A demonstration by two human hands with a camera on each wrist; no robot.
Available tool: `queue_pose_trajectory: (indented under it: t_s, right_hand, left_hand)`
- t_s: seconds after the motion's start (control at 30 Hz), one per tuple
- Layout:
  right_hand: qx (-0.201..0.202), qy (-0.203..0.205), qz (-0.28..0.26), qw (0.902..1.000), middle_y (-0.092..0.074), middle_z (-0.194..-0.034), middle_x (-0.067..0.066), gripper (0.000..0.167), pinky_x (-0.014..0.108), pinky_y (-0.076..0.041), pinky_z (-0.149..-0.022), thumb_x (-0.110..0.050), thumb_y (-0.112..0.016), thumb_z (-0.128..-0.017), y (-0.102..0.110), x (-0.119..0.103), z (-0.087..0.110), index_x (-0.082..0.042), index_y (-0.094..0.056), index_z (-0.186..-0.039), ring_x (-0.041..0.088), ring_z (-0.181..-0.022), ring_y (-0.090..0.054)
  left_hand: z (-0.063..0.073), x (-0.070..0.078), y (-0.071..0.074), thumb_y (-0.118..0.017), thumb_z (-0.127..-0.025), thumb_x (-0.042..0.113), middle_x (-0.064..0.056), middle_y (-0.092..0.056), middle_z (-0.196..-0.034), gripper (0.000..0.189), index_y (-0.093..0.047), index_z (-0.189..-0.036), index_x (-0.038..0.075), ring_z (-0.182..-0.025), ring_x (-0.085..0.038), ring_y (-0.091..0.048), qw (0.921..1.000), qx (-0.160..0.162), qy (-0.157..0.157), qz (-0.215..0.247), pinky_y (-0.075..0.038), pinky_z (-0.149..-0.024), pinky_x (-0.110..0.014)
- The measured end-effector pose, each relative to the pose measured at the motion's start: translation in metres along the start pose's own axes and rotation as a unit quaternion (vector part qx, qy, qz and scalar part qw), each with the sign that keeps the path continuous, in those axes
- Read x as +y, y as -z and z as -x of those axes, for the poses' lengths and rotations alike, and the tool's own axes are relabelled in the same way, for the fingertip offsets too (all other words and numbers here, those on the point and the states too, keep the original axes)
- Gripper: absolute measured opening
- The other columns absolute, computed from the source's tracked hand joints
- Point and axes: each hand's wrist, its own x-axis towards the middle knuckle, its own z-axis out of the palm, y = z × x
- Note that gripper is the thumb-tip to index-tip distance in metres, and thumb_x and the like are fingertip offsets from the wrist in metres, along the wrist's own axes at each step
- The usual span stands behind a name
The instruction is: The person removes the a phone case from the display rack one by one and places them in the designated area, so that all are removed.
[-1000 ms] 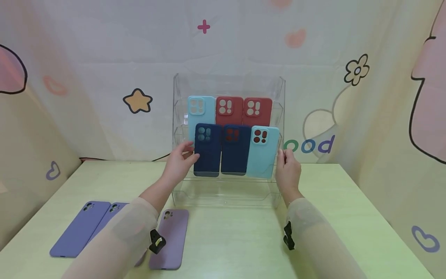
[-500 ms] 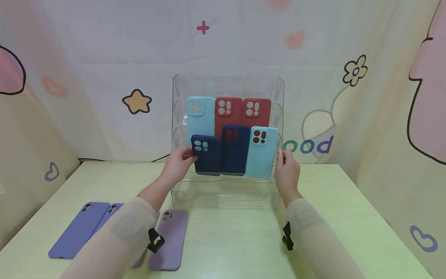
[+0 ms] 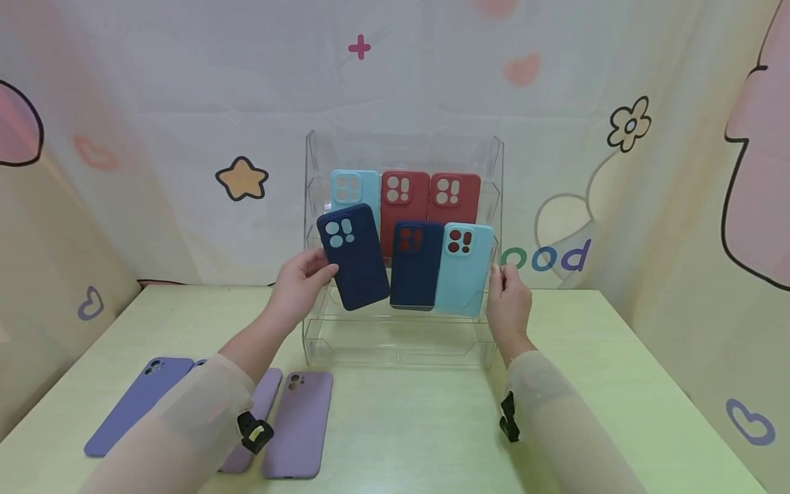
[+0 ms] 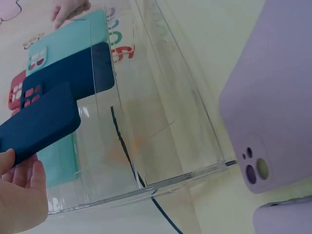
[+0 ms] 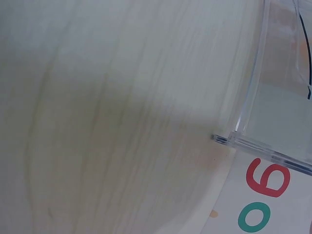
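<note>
My left hand [image 3: 301, 285] pinches a dark blue phone case [image 3: 356, 257] by its left edge, thumb in front. The case tilts to the left, ahead of the clear tiered display rack [image 3: 401, 358]. Beside it, a second dark blue phone case [image 3: 416, 267] and a light blue phone case [image 3: 464, 271] stand in a middle tier. On the tier behind are another light blue phone case [image 3: 370, 189] and two red phone cases [image 3: 405, 223]. With curled fingers my right hand [image 3: 511, 302] grips the rack's right side; it is out of the right wrist view.
On the table [image 3: 432, 425], a bluish-purple phone case [image 3: 138, 405] and lilac phone cases [image 3: 299, 425] lie at the front left, partly under my left sleeve. A patterned cloth [image 3: 426, 68] hangs behind the rack.
The left dark blue case first sank in its tier. Now my left hand has lifted it up and left, tilted, clear of the tier's lip. My right hand stays put.
</note>
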Motion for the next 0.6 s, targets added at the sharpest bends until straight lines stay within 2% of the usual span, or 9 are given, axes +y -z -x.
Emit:
queue_pose_trajectory:
  t_s: [0.2,0.43,0.6]
  right_hand:
    - [0.001,0.001,-0.001,1.0000,-0.040,-0.066,0.008,0.034,0.028,-0.034,-0.054,-0.033,-0.037,-0.101,0.000,-0.001,-0.001,-0.004,-0.046,-0.085,0.021,-0.062,-0.042]
    - [0.001,-0.001,0.001,1.0000,-0.040,-0.066,0.009,0.035,0.030,-0.035,-0.055,-0.034,-0.037,-0.101,0.000,-0.001,-0.001,-0.004,-0.046,-0.085,0.022,-0.063,-0.043]
    - [0.004,-0.001,0.004,1.0000,-0.041,-0.066,0.009,0.034,0.028,-0.036,-0.055,-0.034,-0.037,-0.100,0.000,0.000,0.000,-0.004,-0.047,-0.085,0.021,-0.063,-0.044]
  left_hand:
    - [0.016,-0.003,-0.001,-0.055,-0.094,0.009,-0.020,-0.061,-0.116,0.035,-0.052,-0.127,-0.003,-0.102,-0.025,-0.059,0.9974,-0.037,0.058,0.023,-0.048,-0.088,-0.035]
    - [0.034,-0.015,-0.002,-0.054,-0.094,0.008,-0.025,-0.055,-0.120,0.047,-0.039,-0.134,-0.012,-0.109,-0.032,-0.056,0.9920,-0.084,0.095,0.007,-0.047,-0.089,-0.036]
    - [0.048,-0.019,-0.004,-0.055,-0.094,0.008,-0.024,-0.056,-0.119,0.046,-0.040,-0.133,-0.012,-0.106,-0.031,-0.057,0.9872,-0.106,0.119,0.003,-0.048,-0.088,-0.037]
